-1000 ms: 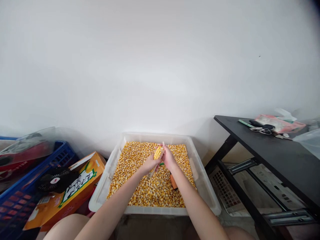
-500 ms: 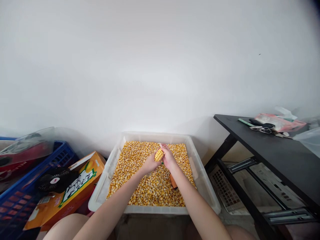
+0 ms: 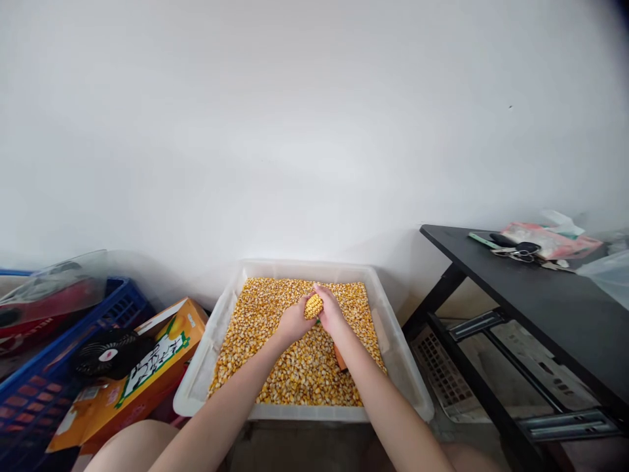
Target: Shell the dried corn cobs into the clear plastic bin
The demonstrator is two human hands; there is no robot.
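A clear plastic tub [image 3: 400, 367] stands on the floor before me, filled with loose yellow corn kernels [image 3: 295, 367]. Over its far middle, my left hand [image 3: 292, 322] and my right hand [image 3: 330, 311] together grip a short corn cob [image 3: 313, 306] with kernels still on it. The cob shows only between the two hands; its lower end is hidden in my palms. An orange handle [image 3: 340, 358] pokes out of the kernels under my right forearm.
Left of the tub lies an orange carton [image 3: 142, 367], a small black fan [image 3: 109, 353] and a blue crate [image 3: 44, 393]. A black table [image 3: 550, 308] with keys and packets stands at the right, a white basket [image 3: 442, 380] beneath it. A white wall is behind.
The cob has sunk lower between my hands and tilted; the bare stalk seen below my left hand a second ago is now hidden. Both hands have closed tighter around it.
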